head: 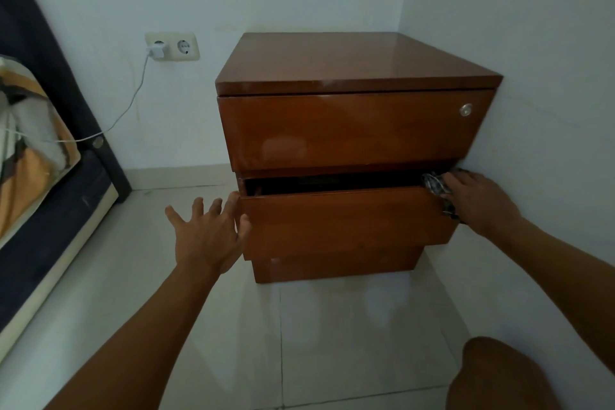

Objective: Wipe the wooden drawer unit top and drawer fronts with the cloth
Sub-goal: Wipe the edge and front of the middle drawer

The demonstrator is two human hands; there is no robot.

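A glossy brown wooden drawer unit (356, 60) stands in the room's corner against the right wall. Its top drawer (349, 130) is closed and has a round metal lock. The middle drawer (342, 220) is pulled out partway, showing a dark gap above it. My left hand (208, 233) is spread, fingertips touching the middle drawer's left edge. My right hand (479, 200) presses a dark patterned cloth (432, 183) on the top right corner of that drawer. The bottom drawer (332, 265) is set back beneath.
A bed with dark frame (66, 83) and patterned bedding (26, 150) lies at the left. A wall socket (173, 46) holds a white charger with a cable running to the bed. My knee (499, 376) is at the lower right. Pale floor tiles (299, 343) spread in front.
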